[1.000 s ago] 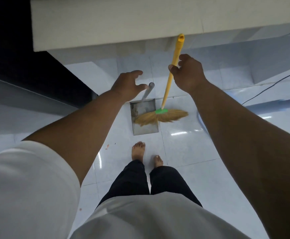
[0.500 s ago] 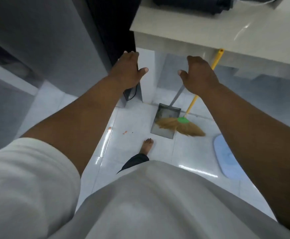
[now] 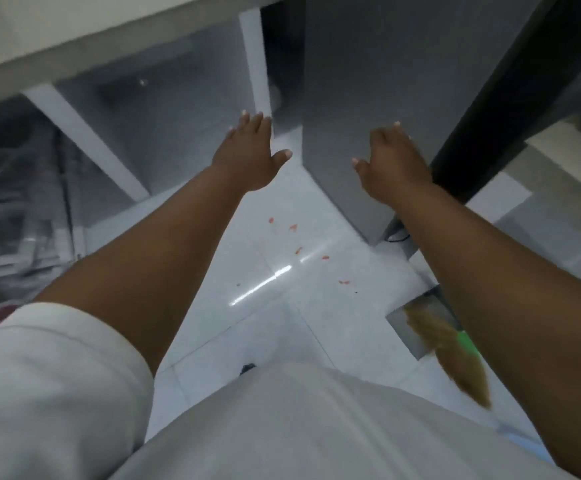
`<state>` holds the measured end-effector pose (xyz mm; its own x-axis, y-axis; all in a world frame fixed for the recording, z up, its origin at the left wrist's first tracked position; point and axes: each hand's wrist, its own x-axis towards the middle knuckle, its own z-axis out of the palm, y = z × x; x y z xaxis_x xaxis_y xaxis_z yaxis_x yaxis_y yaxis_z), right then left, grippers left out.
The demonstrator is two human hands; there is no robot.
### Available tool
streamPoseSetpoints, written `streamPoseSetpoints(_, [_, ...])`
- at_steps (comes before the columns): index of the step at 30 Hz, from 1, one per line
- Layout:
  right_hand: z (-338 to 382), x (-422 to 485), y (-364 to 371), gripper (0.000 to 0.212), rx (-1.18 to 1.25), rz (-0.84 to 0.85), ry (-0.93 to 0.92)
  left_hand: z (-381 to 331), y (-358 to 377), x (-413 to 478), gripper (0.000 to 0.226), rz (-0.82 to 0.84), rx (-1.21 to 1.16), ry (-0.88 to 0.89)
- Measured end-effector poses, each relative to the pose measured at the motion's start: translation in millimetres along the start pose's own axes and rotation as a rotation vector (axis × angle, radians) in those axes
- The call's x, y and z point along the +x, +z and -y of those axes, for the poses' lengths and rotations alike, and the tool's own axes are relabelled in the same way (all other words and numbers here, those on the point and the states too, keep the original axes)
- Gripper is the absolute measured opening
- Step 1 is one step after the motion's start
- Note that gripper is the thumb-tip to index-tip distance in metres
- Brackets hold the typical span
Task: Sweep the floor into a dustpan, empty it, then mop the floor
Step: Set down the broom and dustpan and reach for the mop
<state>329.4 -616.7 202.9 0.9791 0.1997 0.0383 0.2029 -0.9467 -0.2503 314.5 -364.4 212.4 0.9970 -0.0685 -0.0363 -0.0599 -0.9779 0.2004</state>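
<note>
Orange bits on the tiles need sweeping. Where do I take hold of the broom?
I'd take the broom by its handle just above the green collar, not the soft bristles lying across the dustpan. The handle itself is hidden behind the right forearm, so bring the empty right hand down from the right.

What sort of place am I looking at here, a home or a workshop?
Probably a home kitchen or utility room, though blur leaves doubt: a glossy white tiled floor, a pale countertop, a tall grey cabinet or appliance, and a straw broom resting on a metal dustpan.
</note>
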Motion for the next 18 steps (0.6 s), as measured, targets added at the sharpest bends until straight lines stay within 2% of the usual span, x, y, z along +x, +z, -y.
streamPoseSetpoints(9, [287,72,58,0.065,0.084,0.022,-0.386,267,-64,-101,0.08,-0.092,0.012,-0.421])
streamPoseSetpoints(18, [479,101,109,0.067,0.093,0.098,-0.722,414,-89,-190,0.08,-0.147,-0.042,-0.753])
